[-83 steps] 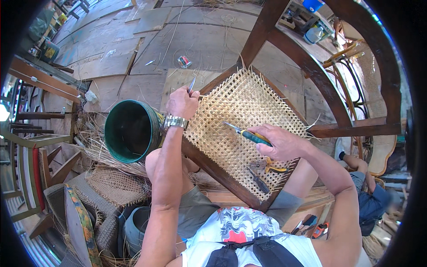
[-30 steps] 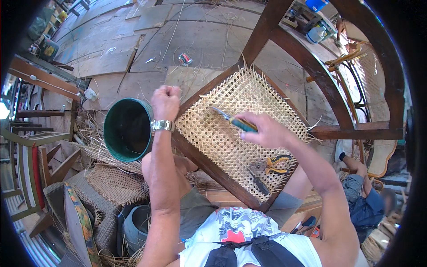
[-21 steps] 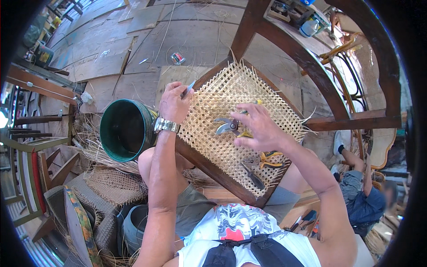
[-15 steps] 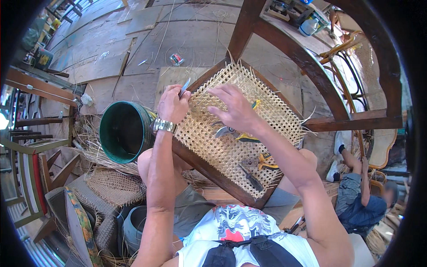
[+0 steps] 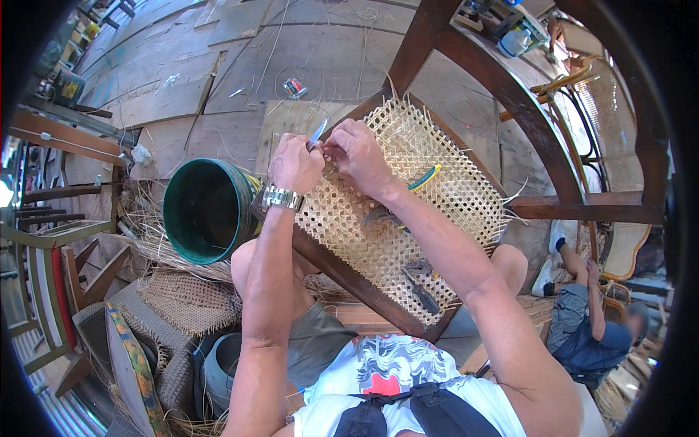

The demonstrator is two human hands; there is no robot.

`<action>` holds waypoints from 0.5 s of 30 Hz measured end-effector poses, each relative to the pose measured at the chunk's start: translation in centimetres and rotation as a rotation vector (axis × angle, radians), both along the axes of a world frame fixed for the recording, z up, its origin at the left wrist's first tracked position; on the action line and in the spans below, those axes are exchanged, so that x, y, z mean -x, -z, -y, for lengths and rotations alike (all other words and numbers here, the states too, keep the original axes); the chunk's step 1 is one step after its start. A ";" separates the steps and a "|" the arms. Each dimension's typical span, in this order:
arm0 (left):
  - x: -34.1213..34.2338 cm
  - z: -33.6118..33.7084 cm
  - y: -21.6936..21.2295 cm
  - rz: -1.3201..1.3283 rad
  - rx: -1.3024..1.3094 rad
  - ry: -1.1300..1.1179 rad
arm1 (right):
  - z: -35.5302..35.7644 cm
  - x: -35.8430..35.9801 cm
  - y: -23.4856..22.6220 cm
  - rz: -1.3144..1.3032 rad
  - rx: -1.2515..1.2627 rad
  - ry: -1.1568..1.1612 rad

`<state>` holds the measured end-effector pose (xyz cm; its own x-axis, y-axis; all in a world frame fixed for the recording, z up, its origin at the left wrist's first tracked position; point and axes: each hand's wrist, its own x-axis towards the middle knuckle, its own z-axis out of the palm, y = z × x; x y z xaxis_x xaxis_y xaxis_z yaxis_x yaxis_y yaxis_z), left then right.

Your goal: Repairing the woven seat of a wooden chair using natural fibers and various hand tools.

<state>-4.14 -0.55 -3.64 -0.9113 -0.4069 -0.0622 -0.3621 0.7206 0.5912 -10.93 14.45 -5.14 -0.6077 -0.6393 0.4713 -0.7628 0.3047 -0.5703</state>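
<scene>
Green bucket (image 5: 207,211) just beside left hand (image 5: 295,164).

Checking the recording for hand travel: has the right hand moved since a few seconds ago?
Yes. The right hand went from the cane seat's middle to its far-left corner, beside the left hand.

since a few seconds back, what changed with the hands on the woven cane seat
The right hand let go of the green-handled tool, which now lies on the woven cane seat, and moved up to the far-left corner beside the left hand. The left hand stayed there holding a small blade; the green bucket is unmoved.
</scene>
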 end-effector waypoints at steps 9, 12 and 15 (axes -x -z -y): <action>-1.1 1.4 -0.7 -0.142 -0.299 -0.237 | 0.8 0.7 -2.9 -0.180 -0.341 -0.147; -1.8 1.7 -0.7 -0.141 -0.291 -0.230 | 1.2 0.4 -3.1 -0.202 -0.412 -0.159; -2.1 2.0 0.0 -0.194 -0.217 -0.182 | 1.2 0.2 -3.0 -0.234 -0.471 -0.129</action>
<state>-2.09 -2.55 -3.63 -0.8286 -0.5599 0.0020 -0.3390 0.5045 0.7941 -11.08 13.25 -2.10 -0.4234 -0.8765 0.2288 -0.9012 0.3819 -0.2048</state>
